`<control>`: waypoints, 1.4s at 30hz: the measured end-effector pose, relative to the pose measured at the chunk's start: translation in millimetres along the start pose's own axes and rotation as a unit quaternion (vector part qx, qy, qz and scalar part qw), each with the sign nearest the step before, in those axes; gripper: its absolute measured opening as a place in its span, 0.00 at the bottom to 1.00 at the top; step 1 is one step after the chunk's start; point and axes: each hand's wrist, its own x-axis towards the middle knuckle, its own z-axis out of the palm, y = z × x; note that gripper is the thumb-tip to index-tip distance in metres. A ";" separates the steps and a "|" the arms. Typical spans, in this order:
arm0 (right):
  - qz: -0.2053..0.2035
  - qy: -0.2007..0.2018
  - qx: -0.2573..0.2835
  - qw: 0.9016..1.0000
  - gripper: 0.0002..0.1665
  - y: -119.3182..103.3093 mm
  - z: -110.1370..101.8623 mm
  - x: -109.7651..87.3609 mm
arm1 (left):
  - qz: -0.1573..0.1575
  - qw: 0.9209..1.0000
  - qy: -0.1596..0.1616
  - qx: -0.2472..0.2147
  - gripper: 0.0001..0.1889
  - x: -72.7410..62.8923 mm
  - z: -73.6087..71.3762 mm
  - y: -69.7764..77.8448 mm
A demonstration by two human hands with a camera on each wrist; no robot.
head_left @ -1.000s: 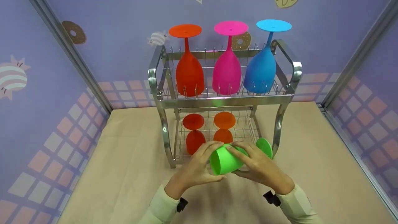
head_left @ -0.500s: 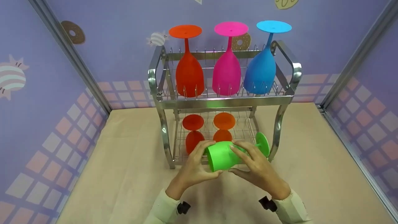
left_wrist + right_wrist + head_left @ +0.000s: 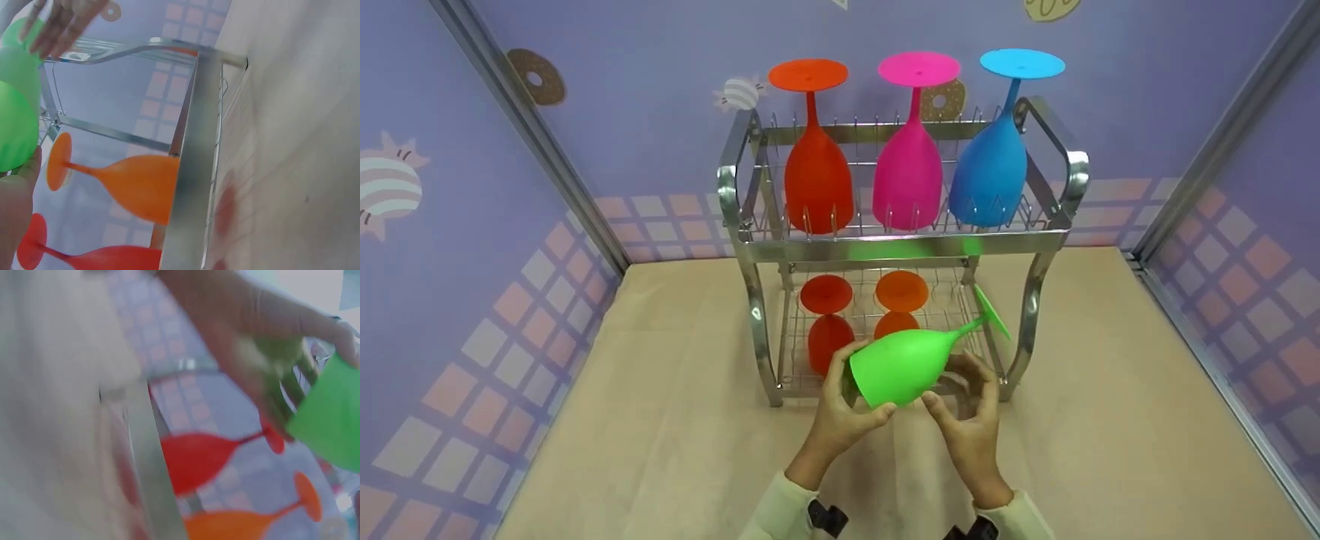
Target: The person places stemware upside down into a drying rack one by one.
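Both hands hold a green goblet [image 3: 901,365] in front of the lower tier of a metal dish rack [image 3: 900,247]. It is tilted, with the mouth toward me and the stem slanting up right to its foot [image 3: 990,311] by the rack's right leg. My left hand [image 3: 844,394] grips the bowl at its left rim. From below right, my right hand [image 3: 960,390] cups the bowl, thumb on it. The left wrist view has the green goblet [image 3: 17,124] at the left edge. The right wrist view is blurred, with the green goblet [image 3: 332,422] past my fingers [image 3: 253,326].
Red [image 3: 817,180], pink [image 3: 907,180] and blue [image 3: 988,180] goblets stand upside down on the upper tier. A red goblet [image 3: 826,330] and an orange goblet [image 3: 900,304] stand upside down on the lower tier, left and middle. Purple walls enclose the beige tabletop [image 3: 1110,390].
The goblet has tipped, its foot rising up and right toward the rack's right side. My right hand has turned from on top of the bowl to below it.
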 end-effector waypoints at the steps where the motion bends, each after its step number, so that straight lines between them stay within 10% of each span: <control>1: 0.049 -0.002 0.019 0.999 0.42 -1.4 2.2 -2.0 | 0.006 1.000 0.002 -0.007 0.42 -0.5 1.8 -0.8; 7: 0.207 -0.030 0.062 0.976 0.54 -6.7 9.8 -5.5 | 0.024 0.999 0.004 -0.030 0.41 -3.8 10.3 -4.0; 20: 0.237 -0.033 0.067 0.969 0.52 -10.6 15.0 -4.3 | 0.032 0.999 -0.014 -0.029 0.41 -8.2 12.9 -9.4; 32: 0.193 -0.030 -0.034 0.980 0.53 -0.5 7.0 -2.8 | 0.010 0.998 -0.017 0.056 0.43 -11.3 -1.9 -7.4; 42: 0.063 -0.027 -0.172 0.983 0.59 26.2 -19.1 8.7 | 0.101 0.973 0.120 0.171 0.28 -3.9 -37.2 -8.3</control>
